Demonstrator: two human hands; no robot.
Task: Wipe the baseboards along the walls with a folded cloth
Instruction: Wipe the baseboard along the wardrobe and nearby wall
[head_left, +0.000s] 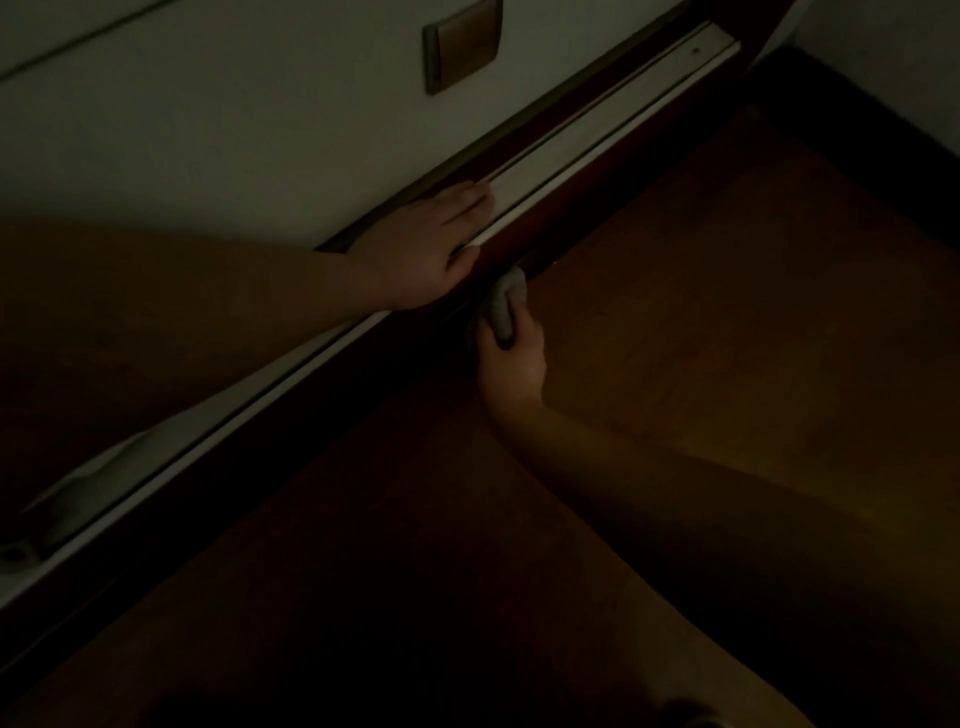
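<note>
Dim wooden floor (675, 322) runs beside a dark baseboard (363, 374). My right hand (511, 364) grips the cloth (504, 304) against it, fingers curled; my left hand (421, 249) rests flat on the white ledge (597, 140), fingers together.

two bare forearms, no sleeves or jewellery on show, left hand (422, 249) mid-frame, right hand (511, 364) just below

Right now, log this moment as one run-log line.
step: wiping baseboard | right hand: grips folded cloth against it | left hand: flat on white ledge | light: dim
</note>
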